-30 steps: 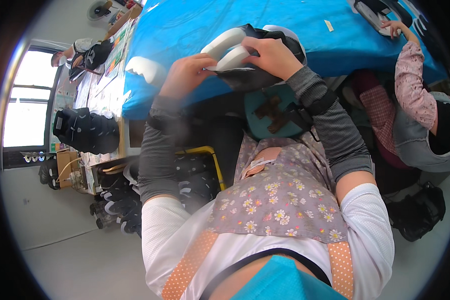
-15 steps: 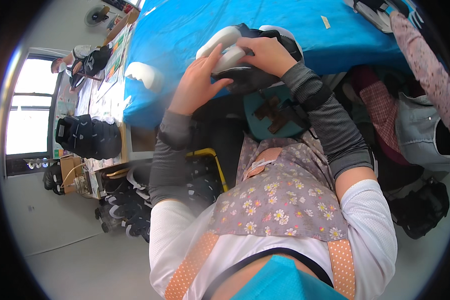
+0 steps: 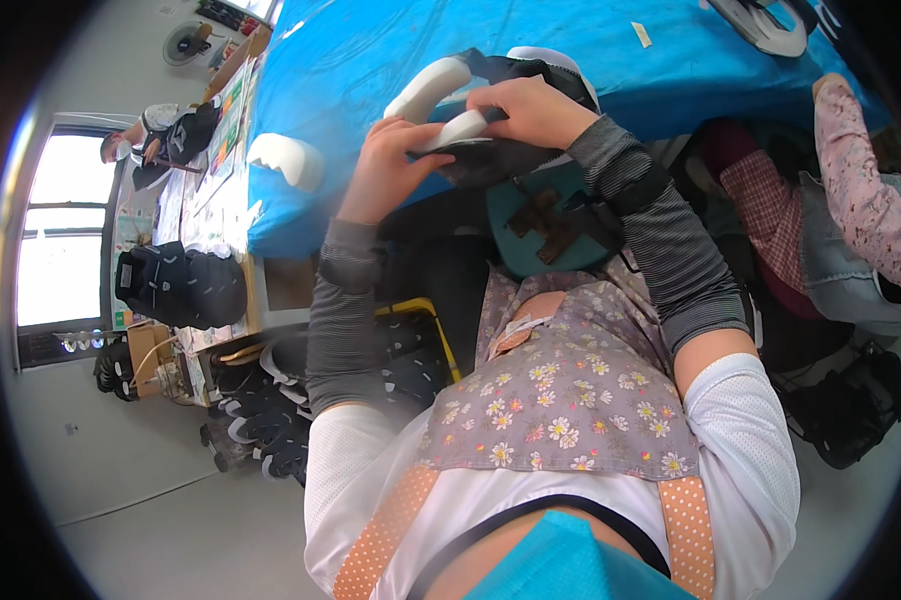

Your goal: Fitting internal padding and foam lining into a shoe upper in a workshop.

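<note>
At the near edge of the table I hold a black fabric piece (image 3: pixel 496 165) with thick white foam-like parts; its exact kind I cannot make out. My left hand (image 3: pixel 381 170) pinches the left end of a short white pad (image 3: pixel 459 130), thumb below and fingers curled above. From the other side, my right hand (image 3: pixel 539 110) grips the black fabric by the pad's right end. Beyond my left fingers a longer white curved pad (image 3: pixel 428 88) stands out from the piece. Another white edge (image 3: pixel 549 56) shows behind my right hand.
A loose white moulded piece (image 3: pixel 287 160) lies left on the blue-covered table (image 3: pixel 361 50). At right, a co-worker's arm (image 3: pixel 856 170) is near the table edge, below a black-and-grey item (image 3: pixel 766 25). Black pieces (image 3: pixel 261 410) are piled low left, beside a yellow-rimmed crate (image 3: pixel 439 335).
My left fingers have curled down from a spread pose onto the white pad's end. My right hand hardly moves. The co-worker's hand has come away from the black-and-grey item, toward the table edge.
</note>
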Motion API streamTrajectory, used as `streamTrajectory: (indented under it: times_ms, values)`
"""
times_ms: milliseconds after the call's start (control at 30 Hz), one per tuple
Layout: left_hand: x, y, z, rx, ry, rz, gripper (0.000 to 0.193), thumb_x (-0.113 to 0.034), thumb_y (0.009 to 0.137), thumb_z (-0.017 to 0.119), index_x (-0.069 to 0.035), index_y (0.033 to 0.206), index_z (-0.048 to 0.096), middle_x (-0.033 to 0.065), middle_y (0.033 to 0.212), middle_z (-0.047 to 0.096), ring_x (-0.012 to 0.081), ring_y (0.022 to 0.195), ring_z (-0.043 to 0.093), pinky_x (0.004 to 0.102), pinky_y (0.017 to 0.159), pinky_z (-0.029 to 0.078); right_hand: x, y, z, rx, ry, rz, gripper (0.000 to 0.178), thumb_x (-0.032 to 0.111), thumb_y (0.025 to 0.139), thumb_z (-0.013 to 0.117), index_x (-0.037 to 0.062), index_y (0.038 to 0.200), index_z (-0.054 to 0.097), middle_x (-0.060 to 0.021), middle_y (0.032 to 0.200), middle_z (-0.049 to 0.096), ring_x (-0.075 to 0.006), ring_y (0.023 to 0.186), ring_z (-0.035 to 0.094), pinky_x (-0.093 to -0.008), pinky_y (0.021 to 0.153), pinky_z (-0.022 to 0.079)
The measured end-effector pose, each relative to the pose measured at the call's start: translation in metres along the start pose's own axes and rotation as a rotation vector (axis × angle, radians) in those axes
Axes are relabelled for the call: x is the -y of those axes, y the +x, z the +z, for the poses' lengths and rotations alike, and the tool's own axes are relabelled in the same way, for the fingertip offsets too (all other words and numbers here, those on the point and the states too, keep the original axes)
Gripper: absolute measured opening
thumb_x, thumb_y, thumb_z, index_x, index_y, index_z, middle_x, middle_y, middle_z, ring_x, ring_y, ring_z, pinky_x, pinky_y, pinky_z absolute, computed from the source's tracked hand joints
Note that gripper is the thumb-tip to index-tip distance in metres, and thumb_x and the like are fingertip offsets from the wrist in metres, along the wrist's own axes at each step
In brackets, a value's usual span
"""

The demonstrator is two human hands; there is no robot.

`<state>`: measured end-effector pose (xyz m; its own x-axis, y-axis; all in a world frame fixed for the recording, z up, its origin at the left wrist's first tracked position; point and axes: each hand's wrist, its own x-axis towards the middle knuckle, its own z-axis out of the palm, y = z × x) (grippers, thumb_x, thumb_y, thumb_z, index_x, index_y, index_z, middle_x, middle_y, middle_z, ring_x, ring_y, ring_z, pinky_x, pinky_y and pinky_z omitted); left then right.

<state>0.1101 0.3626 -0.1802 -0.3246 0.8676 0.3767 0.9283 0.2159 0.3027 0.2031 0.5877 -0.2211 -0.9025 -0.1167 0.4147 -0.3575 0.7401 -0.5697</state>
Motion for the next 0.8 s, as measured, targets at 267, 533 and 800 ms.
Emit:
streamTrajectory:
  times_ms: [267,533,800]
  values:
    - [-0.039,0.008,-0.006,0.068,0.121,0.013,0.045,-0.018,0.073,0.077,-0.007,0.114,0.064,0.0141,0.092,0.064,0.0304,0.085,0.061,0.0379,0.079,0.048,0.003,-0.004,-0.008,0.031,0.124,-0.025,0.020,0.012,0.082,0.068,0.0072,0.099,0.059,-0.0132,0.090,0.065,-0.0293,0.087,0.064,-0.0358,0.077,0.048]
    - [-0.031,0.015,0.003,0.051,0.001,-0.033,0.056,-0.023,0.072,0.078,-0.010,0.123,0.058,0.0156,0.095,0.066,0.0334,0.090,0.061,0.0405,0.080,0.048,-0.006,-0.002,-0.001,-0.005,0.311,-0.028,0.023,0.023,0.084,0.067,0.0057,0.099,0.062,-0.0108,0.091,0.068,-0.0234,0.086,0.065,-0.0333,0.080,0.049]
    - [-0.027,0.019,0.008,-0.031,-0.040,-0.041,0.063,-0.026,0.070,0.079,-0.005,0.124,0.055,0.0185,0.101,0.066,0.0368,0.098,0.060,0.0415,0.084,0.048,-0.002,0.005,0.011,-0.152,0.185,0.074,0.032,0.040,0.088,0.061,0.0106,0.101,0.065,-0.0093,0.089,0.070,-0.0263,0.082,0.067,-0.0359,0.077,0.051]
